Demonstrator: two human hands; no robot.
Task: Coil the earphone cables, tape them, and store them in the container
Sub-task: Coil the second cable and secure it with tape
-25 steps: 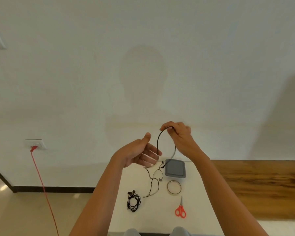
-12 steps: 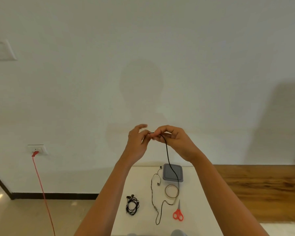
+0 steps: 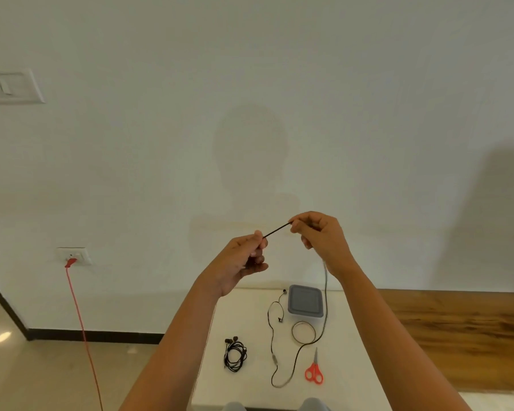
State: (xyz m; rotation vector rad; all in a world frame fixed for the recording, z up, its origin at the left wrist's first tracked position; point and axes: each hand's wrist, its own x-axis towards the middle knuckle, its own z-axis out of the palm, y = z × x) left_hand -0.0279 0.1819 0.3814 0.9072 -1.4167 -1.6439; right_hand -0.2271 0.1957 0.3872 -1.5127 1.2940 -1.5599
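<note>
Already one bundle of black earphones (image 3: 235, 354) lies coiled on the white surface (image 3: 250, 393); whether it is taped I cannot tell. The left hand (image 3: 244, 256) and right hand (image 3: 318, 235) each pinch a thin black earphone cable (image 3: 276, 230), taut between them and trailing down. Coiling has probably just begun. The grey square lidded container (image 3: 304, 302) sits closed.

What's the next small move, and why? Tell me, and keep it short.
Probably wind the first loop: the right hand should carry the cable round the fingers of the left hand. Both hands pinch a short taut stretch of it in the air, while most of its length trails loose down onto the table, not yet coiled.
</note>
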